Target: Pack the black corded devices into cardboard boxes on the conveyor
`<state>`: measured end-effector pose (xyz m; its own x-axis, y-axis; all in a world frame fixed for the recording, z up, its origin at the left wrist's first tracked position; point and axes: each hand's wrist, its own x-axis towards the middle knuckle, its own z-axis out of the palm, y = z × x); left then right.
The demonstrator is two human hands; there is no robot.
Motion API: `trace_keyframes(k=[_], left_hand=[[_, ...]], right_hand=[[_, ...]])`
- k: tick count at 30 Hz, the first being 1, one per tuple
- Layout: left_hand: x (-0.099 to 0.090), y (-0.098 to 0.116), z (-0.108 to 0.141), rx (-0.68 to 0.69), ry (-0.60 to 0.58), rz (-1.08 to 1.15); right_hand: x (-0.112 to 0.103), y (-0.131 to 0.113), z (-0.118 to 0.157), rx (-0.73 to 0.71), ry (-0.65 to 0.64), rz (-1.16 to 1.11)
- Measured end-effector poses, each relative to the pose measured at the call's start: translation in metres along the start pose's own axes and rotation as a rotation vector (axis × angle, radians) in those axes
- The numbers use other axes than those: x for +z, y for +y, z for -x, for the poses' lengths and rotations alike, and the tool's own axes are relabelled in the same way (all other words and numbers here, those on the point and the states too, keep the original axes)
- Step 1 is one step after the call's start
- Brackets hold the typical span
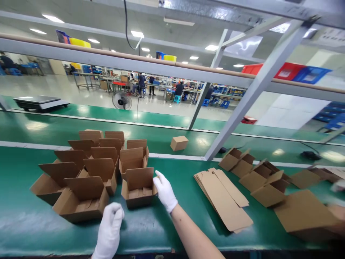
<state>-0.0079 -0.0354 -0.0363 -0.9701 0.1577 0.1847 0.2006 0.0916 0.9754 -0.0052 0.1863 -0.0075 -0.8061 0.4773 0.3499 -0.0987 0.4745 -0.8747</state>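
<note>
My right hand (165,191), in a white glove, grips the right side of an open cardboard box (140,194) that stands upright with its lid flap raised. Its thumb is hidden behind the box's edge. My left hand (110,228), gloved too, hovers at the front with its fingers curled in and nothing visible in them. Just left of it stands another open cardboard box (81,210). Behind these two, several more open boxes (99,169) stand in rows, lid flaps up.
Flat cardboard blanks (221,198) lie stacked right of my arm. More open boxes (258,176) and a co-worker's blurred hand (338,185) are at the right. A closed small box (179,143) sits beyond the divider. A slanting metal post (250,93) rises from the green bench (151,230).
</note>
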Motion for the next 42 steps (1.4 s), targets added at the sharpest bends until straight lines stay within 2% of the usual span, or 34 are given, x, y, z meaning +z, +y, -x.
trace_keyframes(k=[3, 5, 6, 8, 10, 12, 15, 18, 20, 23, 26, 28, 30, 31, 33, 35, 36, 37, 38, 40, 41, 42], left_hand=[[0.006, -0.009, 0.004, 0.043, -0.299, -0.212], [0.013, -0.012, -0.003, 0.029, -0.482, -0.307], [0.015, -0.014, -0.008, 0.012, -0.527, -0.336], [0.018, -0.017, -0.021, -0.024, -0.543, -0.376], [0.017, -0.020, -0.035, -0.054, -0.503, -0.407], [0.013, -0.023, -0.046, -0.086, -0.456, -0.425], [0.010, -0.023, -0.052, -0.123, -0.453, -0.414], [0.014, -0.016, -0.045, -0.136, -0.534, -0.349], [0.020, -0.008, -0.036, -0.167, -0.599, -0.281], [0.031, 0.007, -0.023, -0.263, -0.683, -0.147], [0.044, 0.025, -0.011, -0.316, -0.755, -0.020], [0.054, 0.034, -0.005, -0.281, -0.807, 0.087], [0.063, 0.039, -0.001, -0.189, -0.805, 0.225], [0.067, 0.040, -0.001, -0.139, -0.761, 0.274], [0.070, 0.041, -0.004, -0.060, -0.584, 0.268], [0.065, 0.046, -0.010, -0.021, -0.390, 0.164], [0.061, 0.051, -0.013, -0.007, -0.329, 0.114], [0.055, 0.057, -0.015, 0.005, -0.296, 0.076], [0.049, 0.065, -0.016, 0.015, -0.297, 0.051], [0.039, 0.083, -0.010, 0.027, -0.354, 0.035], [0.036, 0.091, -0.004, 0.035, -0.401, 0.035], [0.034, 0.097, 0.004, 0.051, -0.452, 0.043]], right_hand=[[0.002, -0.016, -0.009, 0.038, -0.034, 0.095], [-0.010, -0.024, -0.006, 0.012, 0.004, 0.239], [-0.022, -0.025, -0.002, -0.022, 0.037, 0.329], [-0.056, -0.021, 0.010, -0.078, 0.101, 0.522], [-0.101, -0.006, 0.027, -0.078, 0.164, 0.720], [-0.150, 0.016, 0.046, 0.016, 0.183, 0.894], [-0.210, 0.048, 0.077, 0.280, 0.177, 1.201], [-0.243, 0.066, 0.100, 0.478, 0.075, 1.268], [-0.254, 0.067, 0.105, 0.492, 0.039, 1.218], [-0.266, 0.055, 0.100, 0.509, 0.051, 1.124], [-0.260, 0.034, 0.093, 0.485, 0.092, 1.082], [-0.236, 0.019, 0.097, 0.311, 0.112, 1.028], [-0.197, 0.007, 0.109, 0.049, 0.090, 0.935], [-0.175, 0.001, 0.117, -0.078, 0.054, 0.889], [-0.134, -0.007, 0.132, -0.321, -0.039, 0.837], [-0.108, -0.014, 0.139, -0.496, -0.200, 0.779], [-0.101, -0.017, 0.137, -0.509, -0.220, 0.737], [-0.098, -0.019, 0.133, -0.468, -0.176, 0.690], [-0.097, -0.022, 0.126, -0.376, -0.073, 0.631], [-0.095, -0.027, 0.106, -0.117, 0.182, 0.449], [-0.091, -0.030, 0.096, -0.004, 0.255, 0.320], [-0.085, -0.033, 0.086, 0.090, 0.271, 0.169]])
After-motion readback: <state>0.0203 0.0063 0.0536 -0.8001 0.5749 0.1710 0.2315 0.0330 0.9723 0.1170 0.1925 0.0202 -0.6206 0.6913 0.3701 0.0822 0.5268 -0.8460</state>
